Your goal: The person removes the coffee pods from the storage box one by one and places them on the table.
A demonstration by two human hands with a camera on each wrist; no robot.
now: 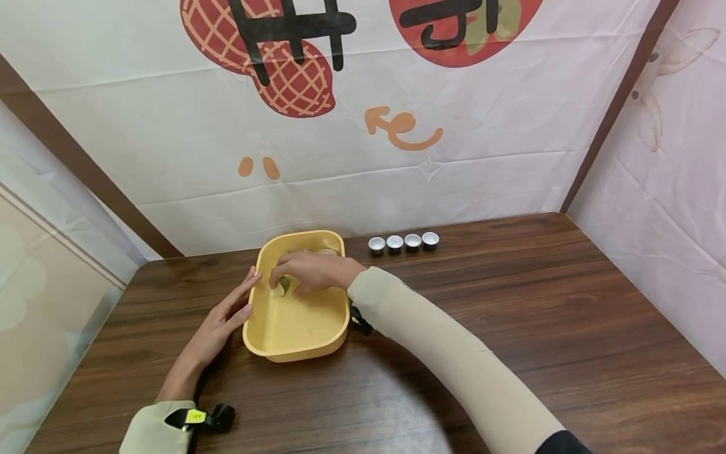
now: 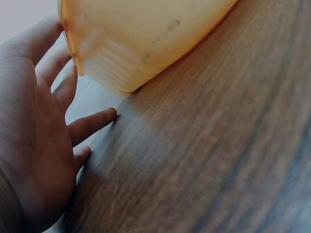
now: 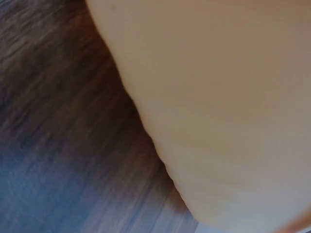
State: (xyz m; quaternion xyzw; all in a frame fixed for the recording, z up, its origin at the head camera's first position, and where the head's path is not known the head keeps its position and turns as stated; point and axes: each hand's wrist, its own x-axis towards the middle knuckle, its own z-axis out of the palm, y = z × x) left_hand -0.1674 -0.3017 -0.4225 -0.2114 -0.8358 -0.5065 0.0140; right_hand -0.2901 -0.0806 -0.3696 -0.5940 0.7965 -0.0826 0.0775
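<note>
A yellow plastic tub (image 1: 300, 328) stands on the wooden table. My right hand (image 1: 312, 271) reaches into it from the right, its fingers curled about a small cup (image 1: 282, 287) with a pale top and dark greenish side. Another pale round piece (image 1: 327, 251) shows near the tub's far end, partly behind this hand. Against the tub's left rim rest the fingertips of my left hand (image 1: 218, 321), with its fingers extended; the left wrist view has the same hand (image 2: 43, 126) beside the tub's outer wall (image 2: 141, 43). In the right wrist view the tub's side (image 3: 209, 116) hides the right hand.
Several small dark cups with silver lids (image 1: 394, 243) form a row on the table (image 1: 510, 302), right of the tub near the back edge. A printed white cloth (image 1: 363, 189) hangs behind the table, and another cloth (image 1: 669, 208) hangs along the right.
</note>
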